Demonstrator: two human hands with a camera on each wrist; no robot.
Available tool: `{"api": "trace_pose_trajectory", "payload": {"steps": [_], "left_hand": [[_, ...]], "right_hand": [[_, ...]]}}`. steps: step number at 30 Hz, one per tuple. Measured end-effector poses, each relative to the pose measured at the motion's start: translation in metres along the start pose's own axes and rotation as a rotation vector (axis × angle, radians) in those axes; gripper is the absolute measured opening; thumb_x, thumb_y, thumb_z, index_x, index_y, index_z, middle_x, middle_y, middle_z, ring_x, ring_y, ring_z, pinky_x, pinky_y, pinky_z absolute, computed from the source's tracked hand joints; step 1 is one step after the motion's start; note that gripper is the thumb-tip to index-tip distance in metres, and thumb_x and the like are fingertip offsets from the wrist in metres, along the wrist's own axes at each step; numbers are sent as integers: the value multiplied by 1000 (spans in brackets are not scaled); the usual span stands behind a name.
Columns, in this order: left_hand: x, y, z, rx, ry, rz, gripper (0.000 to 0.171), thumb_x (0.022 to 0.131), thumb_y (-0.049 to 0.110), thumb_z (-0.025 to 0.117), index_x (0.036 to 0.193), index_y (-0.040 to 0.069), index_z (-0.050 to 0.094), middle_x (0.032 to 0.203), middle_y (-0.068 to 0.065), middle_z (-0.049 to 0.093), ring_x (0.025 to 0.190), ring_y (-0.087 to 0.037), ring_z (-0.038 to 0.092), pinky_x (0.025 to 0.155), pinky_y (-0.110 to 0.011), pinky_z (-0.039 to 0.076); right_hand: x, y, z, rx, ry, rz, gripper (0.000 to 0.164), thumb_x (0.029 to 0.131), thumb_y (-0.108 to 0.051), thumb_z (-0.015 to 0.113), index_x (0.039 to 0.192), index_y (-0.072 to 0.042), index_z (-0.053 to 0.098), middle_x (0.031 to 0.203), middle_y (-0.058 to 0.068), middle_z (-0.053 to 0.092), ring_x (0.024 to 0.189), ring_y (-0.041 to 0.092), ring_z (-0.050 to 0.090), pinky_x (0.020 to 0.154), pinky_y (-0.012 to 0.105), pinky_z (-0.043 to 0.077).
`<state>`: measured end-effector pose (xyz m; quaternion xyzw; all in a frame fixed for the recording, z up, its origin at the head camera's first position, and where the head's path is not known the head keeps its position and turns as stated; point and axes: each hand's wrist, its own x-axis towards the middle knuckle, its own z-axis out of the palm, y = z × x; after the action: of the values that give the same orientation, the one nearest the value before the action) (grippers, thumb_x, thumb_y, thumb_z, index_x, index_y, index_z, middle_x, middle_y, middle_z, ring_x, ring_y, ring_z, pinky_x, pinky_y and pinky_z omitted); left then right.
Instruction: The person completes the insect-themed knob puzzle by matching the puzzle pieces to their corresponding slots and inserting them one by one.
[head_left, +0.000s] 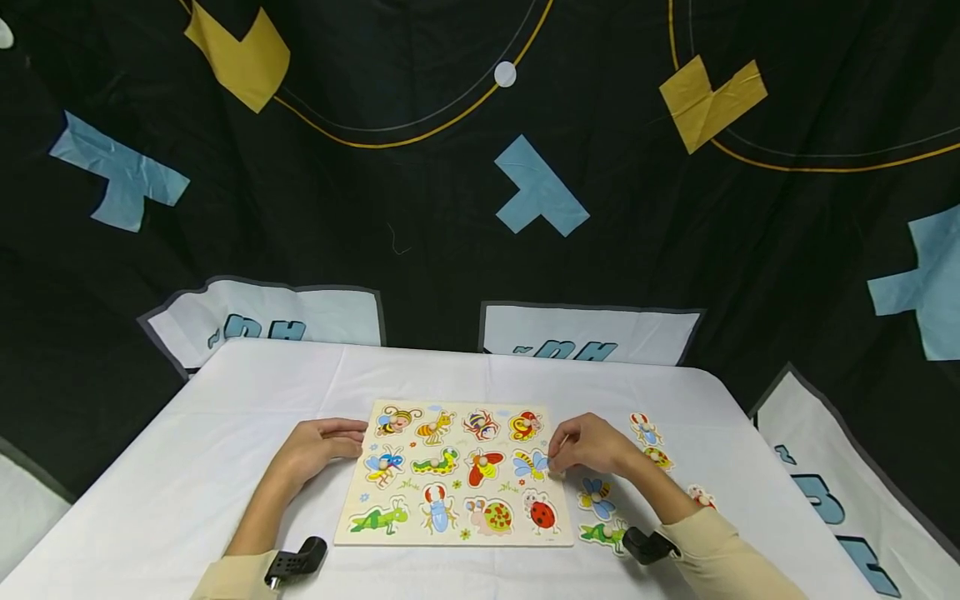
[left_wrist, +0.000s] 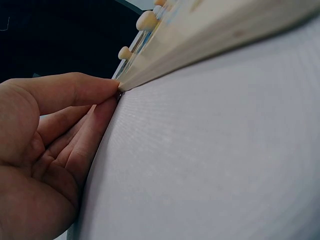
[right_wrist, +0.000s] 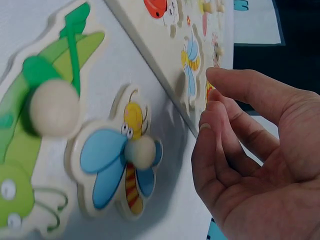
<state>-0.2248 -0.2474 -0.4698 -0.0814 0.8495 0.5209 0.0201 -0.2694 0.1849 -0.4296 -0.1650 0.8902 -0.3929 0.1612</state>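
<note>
A wooden insect peg puzzle board (head_left: 457, 492) lies on the white table. My left hand (head_left: 318, 450) is at its left edge; in the left wrist view the extended thumb (left_wrist: 75, 90) touches the board's side (left_wrist: 190, 57). My right hand (head_left: 588, 442) is by the right edge, its fingers loosely bent and holding nothing. Beside that edge lie a blue-winged bee piece (head_left: 596, 497) and a grasshopper piece (head_left: 604, 533). Both show their round knobs in the right wrist view. The board's top row and most of its middle row hold knobbed pieces; its bottom row shows bare pictures.
Right of my right hand are a stag beetle piece (head_left: 646, 428), a snail piece (head_left: 658, 457) and a ladybug piece (head_left: 702, 497), the last partly behind the forearm. A black cloth (head_left: 420, 250) with blue and yellow shapes hangs behind the table (head_left: 285, 379).
</note>
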Motion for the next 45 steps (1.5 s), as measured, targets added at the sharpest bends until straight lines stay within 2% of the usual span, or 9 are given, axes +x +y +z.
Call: {"api": "trace_pose_trajectory", "payload": {"steps": [15,22,29,38,45], "left_hand": [[0,0,-1,21,2,14,47,81,19,80,127,9,71,112,-6,77,111,-18,66,102,-40,40],[0,-1,-1,35,4,18,47,82,19,80,127,8,71,113,-6,77,112,-20,66,102,-41,41],[0,0,0,39,4,17,47,82,20,80,127,8,71,112,-6,77,112,-20,67,102,-41,41],[-1,1,-1,26,1,21,47,82,19,80,127,7,71,113,-7,77,112,-21,67,103,-45,41],[-1,1,0,36,4,10,45,83,19,79,126,9,72,112,-5,77,113,-20,66,103,-42,40]], "right_hand": [[-13,16,-14,-20,-27,53,16,77,-15,84,86,-8,73,70,0,65,65,15,56,63,31,47],[-19,22,-20,-34,-79,35,18,76,-15,85,86,-8,71,70,-1,65,68,15,55,64,31,46],[-26,26,-25,4,-134,55,19,76,-13,84,87,-5,71,72,1,69,67,15,59,65,31,50],[-31,31,-29,36,-194,84,23,74,-12,85,89,-2,71,64,-1,64,61,13,54,61,28,45],[-35,32,-29,29,-197,88,22,74,-13,86,87,-3,71,62,-2,63,59,13,54,59,28,44]]}}
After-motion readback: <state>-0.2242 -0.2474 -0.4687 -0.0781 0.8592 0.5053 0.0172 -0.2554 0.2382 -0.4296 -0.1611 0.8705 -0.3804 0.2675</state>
